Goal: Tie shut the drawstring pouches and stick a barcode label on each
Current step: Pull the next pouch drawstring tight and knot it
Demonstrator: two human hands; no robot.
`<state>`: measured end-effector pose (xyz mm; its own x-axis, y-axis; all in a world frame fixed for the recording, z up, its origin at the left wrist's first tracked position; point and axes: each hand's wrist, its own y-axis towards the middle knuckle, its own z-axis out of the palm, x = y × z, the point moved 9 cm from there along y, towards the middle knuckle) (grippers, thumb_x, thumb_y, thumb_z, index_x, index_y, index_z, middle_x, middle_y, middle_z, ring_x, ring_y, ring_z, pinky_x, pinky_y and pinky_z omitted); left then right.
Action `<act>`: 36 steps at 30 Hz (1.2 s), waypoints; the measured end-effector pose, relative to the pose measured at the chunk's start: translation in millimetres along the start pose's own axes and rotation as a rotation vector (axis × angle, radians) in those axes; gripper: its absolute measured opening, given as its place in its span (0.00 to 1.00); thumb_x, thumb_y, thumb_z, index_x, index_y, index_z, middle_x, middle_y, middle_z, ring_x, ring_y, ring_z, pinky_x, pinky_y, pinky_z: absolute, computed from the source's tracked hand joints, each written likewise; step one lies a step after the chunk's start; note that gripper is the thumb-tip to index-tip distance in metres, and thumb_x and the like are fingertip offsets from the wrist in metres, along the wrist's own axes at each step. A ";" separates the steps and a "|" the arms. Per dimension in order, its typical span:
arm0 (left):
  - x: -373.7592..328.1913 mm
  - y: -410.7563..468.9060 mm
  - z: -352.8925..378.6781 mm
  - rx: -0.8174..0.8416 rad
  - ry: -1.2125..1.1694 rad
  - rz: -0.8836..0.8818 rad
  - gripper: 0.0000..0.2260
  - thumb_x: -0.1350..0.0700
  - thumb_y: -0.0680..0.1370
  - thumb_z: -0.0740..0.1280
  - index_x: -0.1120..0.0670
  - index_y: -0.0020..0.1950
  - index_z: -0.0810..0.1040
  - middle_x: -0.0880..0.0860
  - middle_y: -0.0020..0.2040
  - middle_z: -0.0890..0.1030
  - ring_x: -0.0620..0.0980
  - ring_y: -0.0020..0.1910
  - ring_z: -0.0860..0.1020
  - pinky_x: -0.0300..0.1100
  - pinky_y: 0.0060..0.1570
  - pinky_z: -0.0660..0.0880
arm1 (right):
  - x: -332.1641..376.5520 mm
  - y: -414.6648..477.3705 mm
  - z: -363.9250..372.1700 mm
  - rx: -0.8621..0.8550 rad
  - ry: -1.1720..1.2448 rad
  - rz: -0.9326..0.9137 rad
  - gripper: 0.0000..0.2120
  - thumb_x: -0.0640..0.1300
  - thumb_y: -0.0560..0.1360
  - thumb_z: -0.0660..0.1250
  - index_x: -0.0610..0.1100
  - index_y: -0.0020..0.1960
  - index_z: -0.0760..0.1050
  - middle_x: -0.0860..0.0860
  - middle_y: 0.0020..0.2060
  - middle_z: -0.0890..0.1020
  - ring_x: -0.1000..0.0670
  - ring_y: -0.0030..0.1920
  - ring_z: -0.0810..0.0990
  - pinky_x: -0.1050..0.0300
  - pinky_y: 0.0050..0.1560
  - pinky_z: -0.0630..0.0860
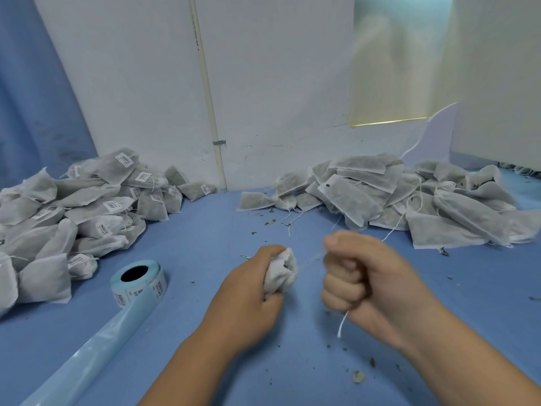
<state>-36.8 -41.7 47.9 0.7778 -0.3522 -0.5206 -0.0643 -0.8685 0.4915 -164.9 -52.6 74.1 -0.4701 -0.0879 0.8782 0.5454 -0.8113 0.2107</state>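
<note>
My left hand [248, 291] grips a white drawstring pouch [282, 269] by its gathered neck, low in the middle of the blue table. My right hand [360, 276] is a closed fist just to the right, pulling the pouch's white drawstring [342, 323] taut; its loose end hangs below the fist. A roll of barcode labels [137, 281] lies to the left of my left hand. A heap of labelled pouches [87, 206] is piled at the left. A heap of pouches without labels [409, 197] lies at the back right.
The roll's pale blue backing strip [87, 356] trails toward the lower left corner. Dried herb crumbs [358, 376] are scattered on the blue table [205, 235]. A white wall with a pipe [210, 112] closes the back.
</note>
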 end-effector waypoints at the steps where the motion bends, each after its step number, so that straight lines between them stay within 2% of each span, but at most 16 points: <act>1: 0.4 -0.4 0.7 0.015 0.005 0.002 0.24 0.59 0.68 0.59 0.30 0.52 0.66 0.28 0.46 0.74 0.34 0.42 0.74 0.26 0.37 0.67 | 8.4 -1.2 -4.4 -0.033 0.089 -0.025 0.18 0.39 0.63 0.69 0.48 0.23 0.62 0.55 0.19 0.55 0.54 0.19 0.49 0.64 0.23 0.51; 4: -8.3 1.9 1.8 0.025 0.026 0.049 0.21 0.58 0.69 0.57 0.36 0.56 0.67 0.35 0.48 0.76 0.37 0.46 0.74 0.30 0.42 0.69 | 28.4 -5.0 -21.8 -0.142 0.266 -0.084 0.17 0.42 0.58 0.68 0.48 0.21 0.59 0.53 0.22 0.49 0.52 0.21 0.46 0.64 0.20 0.50; 5: -11.6 2.5 4.9 0.038 0.033 0.065 0.21 0.58 0.70 0.57 0.36 0.57 0.67 0.38 0.49 0.77 0.39 0.48 0.75 0.35 0.46 0.72 | 31.2 -5.8 -25.9 -0.164 0.290 -0.094 0.17 0.43 0.57 0.68 0.47 0.21 0.59 0.53 0.22 0.49 0.52 0.22 0.46 0.64 0.19 0.50; 8: -18.0 -2.0 21.5 0.137 0.033 0.078 0.24 0.56 0.74 0.58 0.29 0.61 0.64 0.41 0.54 0.77 0.41 0.54 0.75 0.45 0.54 0.74 | 30.3 -4.9 -33.2 -0.182 0.313 -0.090 0.17 0.44 0.60 0.68 0.47 0.22 0.60 0.53 0.23 0.49 0.52 0.22 0.46 0.63 0.20 0.49; 9: -19.4 -4.9 27.2 0.182 0.024 0.083 0.24 0.52 0.75 0.59 0.25 0.62 0.62 0.41 0.56 0.77 0.41 0.56 0.74 0.46 0.56 0.73 | 29.4 -4.1 -35.6 -0.183 0.314 -0.084 0.17 0.45 0.63 0.67 0.47 0.22 0.61 0.53 0.23 0.49 0.52 0.22 0.46 0.63 0.20 0.49; 11: -25.9 -8.1 30.5 0.230 0.004 0.104 0.18 0.37 0.75 0.58 0.21 0.62 0.59 0.42 0.57 0.78 0.39 0.57 0.74 0.42 0.58 0.72 | 28.6 -2.2 -42.8 -0.194 0.314 -0.072 0.16 0.46 0.65 0.65 0.47 0.23 0.63 0.53 0.23 0.50 0.52 0.22 0.46 0.63 0.20 0.49; 13: -34.8 -8.5 25.3 0.217 -0.024 0.133 0.17 0.28 0.74 0.50 0.27 0.58 0.70 0.42 0.51 0.79 0.39 0.52 0.75 0.38 0.53 0.71 | 28.7 -0.4 -50.9 -0.205 0.309 -0.067 0.13 0.47 0.65 0.65 0.46 0.24 0.66 0.53 0.23 0.50 0.52 0.22 0.46 0.64 0.21 0.49; 15: -42.7 -9.8 19.5 0.180 -0.022 0.169 0.23 0.31 0.77 0.49 0.44 0.44 0.75 0.46 0.41 0.77 0.44 0.45 0.75 0.43 0.46 0.72 | 28.8 0.9 -56.6 -0.205 0.280 -0.058 0.11 0.47 0.64 0.65 0.45 0.25 0.69 0.53 0.23 0.49 0.52 0.22 0.46 0.64 0.22 0.48; 17: -47.1 -11.0 14.6 0.143 -0.079 0.141 0.19 0.40 0.78 0.56 0.50 0.35 0.75 0.44 0.40 0.78 0.43 0.44 0.77 0.38 0.44 0.72 | 27.7 1.8 -56.8 -0.181 0.201 -0.042 0.10 0.48 0.63 0.65 0.43 0.27 0.71 0.53 0.23 0.48 0.52 0.22 0.46 0.64 0.24 0.48; 19: -48.5 -11.4 10.4 0.088 -0.201 0.083 0.12 0.52 0.75 0.61 0.50 0.37 0.83 0.40 0.43 0.82 0.38 0.47 0.80 0.29 0.45 0.71 | 24.1 2.7 -53.5 -0.143 0.111 -0.027 0.10 0.48 0.65 0.64 0.42 0.29 0.73 0.53 0.23 0.49 0.52 0.21 0.46 0.65 0.25 0.48; 21: -49.2 -12.4 9.8 0.078 -0.324 -0.017 0.14 0.59 0.71 0.60 0.47 0.42 0.85 0.38 0.40 0.83 0.34 0.42 0.80 0.24 0.41 0.70 | 21.2 3.7 -51.5 -0.124 0.051 -0.030 0.10 0.46 0.67 0.62 0.41 0.31 0.73 0.53 0.23 0.50 0.52 0.21 0.46 0.65 0.24 0.50; 23: -48.3 -14.0 14.8 0.136 -0.429 -0.132 0.16 0.59 0.68 0.58 0.46 0.38 0.85 0.41 0.35 0.83 0.35 0.35 0.79 0.25 0.37 0.70 | 21.9 4.3 -52.0 -0.119 0.016 -0.057 0.09 0.44 0.67 0.62 0.40 0.31 0.73 0.53 0.22 0.51 0.53 0.21 0.47 0.66 0.24 0.51; 26: -49.2 -17.3 23.9 0.263 -0.607 -0.259 0.13 0.59 0.65 0.57 0.51 0.32 0.81 0.51 0.31 0.82 0.47 0.30 0.76 0.38 0.35 0.73 | 25.6 4.3 -55.2 -0.108 -0.039 -0.086 0.07 0.42 0.66 0.64 0.40 0.31 0.74 0.55 0.19 0.54 0.54 0.20 0.48 0.66 0.24 0.51; 29: -51.3 -20.8 28.1 0.342 -0.828 -0.367 0.10 0.56 0.67 0.59 0.54 0.29 0.79 0.55 0.29 0.78 0.50 0.26 0.72 0.39 0.30 0.70 | 28.2 3.9 -63.0 -0.122 -0.110 -0.113 0.06 0.40 0.66 0.66 0.40 0.31 0.77 0.56 0.18 0.58 0.57 0.18 0.52 0.67 0.24 0.52; 32: -49.5 -19.1 22.7 0.311 -0.935 -0.383 0.10 0.55 0.68 0.61 0.57 0.30 0.78 0.55 0.27 0.75 0.50 0.25 0.70 0.39 0.29 0.69 | 26.1 5.0 -71.4 -0.194 -0.283 -0.131 0.11 0.36 0.72 0.66 0.42 0.32 0.80 0.55 0.20 0.59 0.55 0.19 0.54 0.65 0.25 0.53; 36: -47.5 -12.4 10.4 0.167 -1.167 -0.352 0.10 0.57 0.70 0.64 0.58 0.36 0.83 0.53 0.27 0.74 0.48 0.23 0.68 0.39 0.29 0.69 | 12.8 6.4 -69.9 -0.341 -0.668 -0.080 0.11 0.42 0.74 0.67 0.47 0.33 0.81 0.55 0.18 0.63 0.52 0.21 0.58 0.60 0.26 0.56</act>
<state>-79.5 -17.9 59.3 -0.2511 -0.1164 -0.9609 -0.1102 -0.9829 0.1478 -215.9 -99.4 56.7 0.0804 0.2599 0.9623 0.2314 -0.9439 0.2356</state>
